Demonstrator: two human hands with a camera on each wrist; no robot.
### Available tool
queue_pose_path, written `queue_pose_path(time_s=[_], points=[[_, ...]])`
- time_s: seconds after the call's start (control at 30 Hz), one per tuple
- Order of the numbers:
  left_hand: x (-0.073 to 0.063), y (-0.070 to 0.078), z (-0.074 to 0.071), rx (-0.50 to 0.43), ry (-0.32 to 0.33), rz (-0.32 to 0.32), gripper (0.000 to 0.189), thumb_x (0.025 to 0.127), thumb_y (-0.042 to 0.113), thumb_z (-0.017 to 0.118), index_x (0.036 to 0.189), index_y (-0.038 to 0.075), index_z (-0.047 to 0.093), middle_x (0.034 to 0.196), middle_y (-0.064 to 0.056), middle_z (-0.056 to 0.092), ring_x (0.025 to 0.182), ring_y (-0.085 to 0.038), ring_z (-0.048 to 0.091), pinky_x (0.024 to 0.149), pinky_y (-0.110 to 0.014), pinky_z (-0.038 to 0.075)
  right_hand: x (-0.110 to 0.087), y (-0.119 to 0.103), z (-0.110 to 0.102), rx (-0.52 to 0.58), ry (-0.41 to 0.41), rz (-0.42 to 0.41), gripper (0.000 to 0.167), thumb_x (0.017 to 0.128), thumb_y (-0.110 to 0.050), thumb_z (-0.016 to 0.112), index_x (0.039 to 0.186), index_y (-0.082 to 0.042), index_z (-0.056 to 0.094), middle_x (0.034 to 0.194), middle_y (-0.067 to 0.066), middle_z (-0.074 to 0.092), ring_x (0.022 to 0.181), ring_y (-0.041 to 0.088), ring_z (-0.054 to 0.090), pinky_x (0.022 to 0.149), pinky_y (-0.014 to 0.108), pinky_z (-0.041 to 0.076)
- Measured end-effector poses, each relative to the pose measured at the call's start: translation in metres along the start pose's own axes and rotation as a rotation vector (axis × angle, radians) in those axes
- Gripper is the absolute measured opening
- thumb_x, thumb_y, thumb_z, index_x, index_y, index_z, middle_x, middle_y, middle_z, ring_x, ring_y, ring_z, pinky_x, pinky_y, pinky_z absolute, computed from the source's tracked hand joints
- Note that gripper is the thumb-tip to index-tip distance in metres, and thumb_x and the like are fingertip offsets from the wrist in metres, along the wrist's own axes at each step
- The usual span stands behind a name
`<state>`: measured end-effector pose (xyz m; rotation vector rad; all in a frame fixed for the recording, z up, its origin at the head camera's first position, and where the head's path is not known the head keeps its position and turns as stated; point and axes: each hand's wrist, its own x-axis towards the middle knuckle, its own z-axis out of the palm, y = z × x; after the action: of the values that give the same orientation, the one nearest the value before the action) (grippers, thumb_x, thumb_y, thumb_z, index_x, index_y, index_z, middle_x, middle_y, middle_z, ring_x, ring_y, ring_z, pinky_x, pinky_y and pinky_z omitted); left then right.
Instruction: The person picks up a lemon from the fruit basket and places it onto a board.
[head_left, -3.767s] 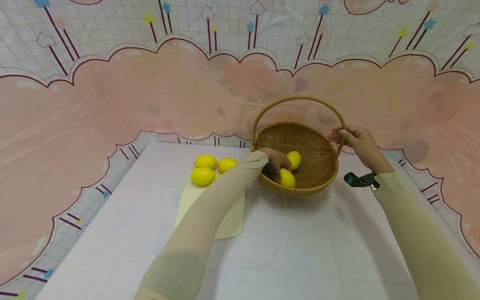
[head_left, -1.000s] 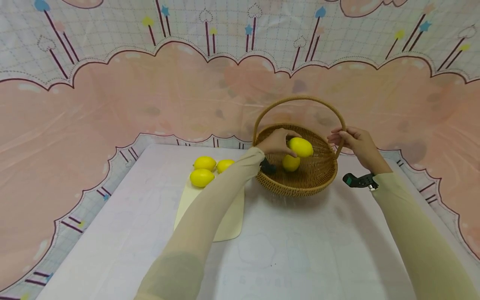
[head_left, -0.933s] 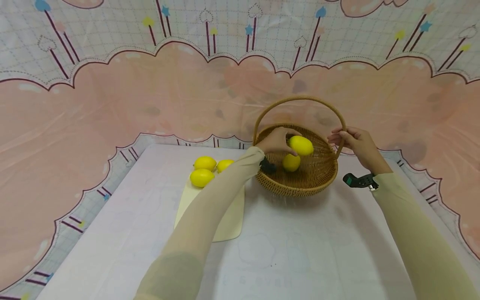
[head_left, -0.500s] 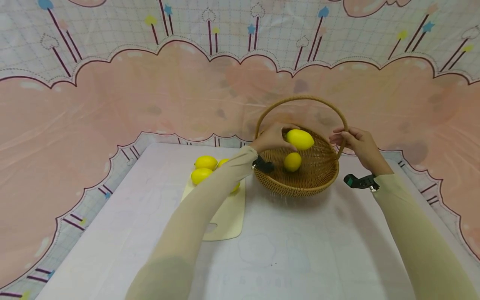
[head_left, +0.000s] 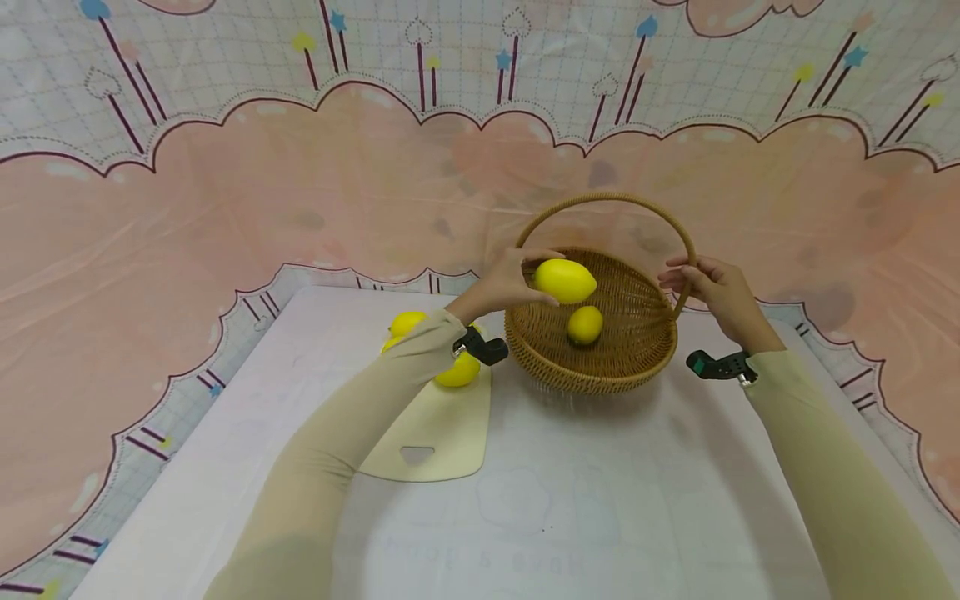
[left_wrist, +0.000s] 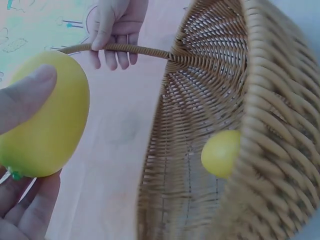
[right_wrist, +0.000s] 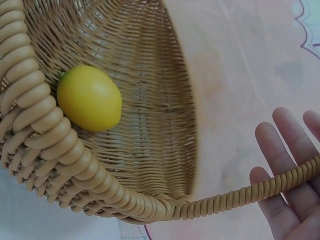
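Observation:
A yellow lemon (head_left: 566,282) is pinched between the thumb and fingers of my left hand (head_left: 495,287), raised at the left side of the wicker basket (head_left: 592,384). In the left wrist view the held lemon (left_wrist: 55,117) shows its green stem end, thumb lying across it. Inside the basket rests one other lemon (right_wrist: 90,98). My right hand (head_left: 723,296) grips the arched handle (head_left: 603,197) low on its right side. In the left wrist view, the right thumb lies over the handle, with the fingers behind it.
On the white table (head_left: 600,500), left of the basket, lies a cream cutting board (head_left: 450,433) with a cut-out grip. Several lemons (head_left: 459,371) sit on its far end, partly hidden by my left sleeve. A patterned cloth backdrop (head_left: 360,192) rises behind.
Earlier my left hand was down in the basket at two lemons. It has lifted one and moved left with it toward the basket's rim. My right hand keeps its grip on the handle.

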<state>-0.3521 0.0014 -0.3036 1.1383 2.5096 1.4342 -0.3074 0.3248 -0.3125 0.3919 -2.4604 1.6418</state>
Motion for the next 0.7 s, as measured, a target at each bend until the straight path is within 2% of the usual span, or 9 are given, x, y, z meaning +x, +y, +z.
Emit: queue_pose_path(time_s=[0.2, 0.33, 0.47, 0.7], points=[[-0.027, -0.007, -0.019, -0.011, 0.013, -0.050, 0.067, 0.072, 0.014, 0.081, 0.132, 0.006, 0.053, 0.137, -0.011, 0.051, 0.121, -0.025, 0.054, 0.101, -0.031, 0.048, 0.001, 0.002, -0.001, -0.010, -0.004, -0.004, 0.030, 0.098, -0.028, 0.046, 0.118, -0.010, 0.060, 0.094, -0.020, 0.069, 0.089, -0.003, 0.066, 0.077, 0.009, 0.051], [-0.047, -0.011, -0.028, -0.014, 0.053, -0.076, 0.066, 0.072, 0.013, 0.081, 0.132, 0.008, 0.053, 0.135, -0.010, 0.054, 0.121, -0.025, 0.054, 0.103, -0.033, 0.046, 0.001, 0.002, -0.001, -0.013, -0.004, 0.002, 0.030, 0.098, -0.028, 0.046, 0.118, -0.010, 0.060, 0.094, -0.021, 0.068, 0.089, -0.003, 0.066, 0.077, 0.009, 0.051], [-0.064, -0.018, -0.032, -0.039, 0.093, -0.070, 0.066, 0.071, 0.010, 0.081, 0.132, 0.007, 0.054, 0.134, -0.011, 0.055, 0.121, -0.025, 0.055, 0.101, -0.033, 0.048, 0.001, 0.001, 0.001, -0.016, 0.002, 0.007, 0.028, 0.099, -0.027, 0.046, 0.117, -0.012, 0.060, 0.094, -0.021, 0.068, 0.088, -0.003, 0.066, 0.077, 0.009, 0.052], [-0.092, -0.028, -0.031, 0.009, 0.110, -0.099, 0.065, 0.070, 0.012, 0.082, 0.130, 0.007, 0.056, 0.132, -0.010, 0.057, 0.120, -0.026, 0.056, 0.099, -0.034, 0.049, 0.000, -0.002, 0.001, -0.029, 0.005, 0.016, 0.028, 0.099, -0.028, 0.045, 0.116, -0.013, 0.061, 0.092, -0.021, 0.068, 0.088, -0.003, 0.066, 0.078, 0.009, 0.051]])
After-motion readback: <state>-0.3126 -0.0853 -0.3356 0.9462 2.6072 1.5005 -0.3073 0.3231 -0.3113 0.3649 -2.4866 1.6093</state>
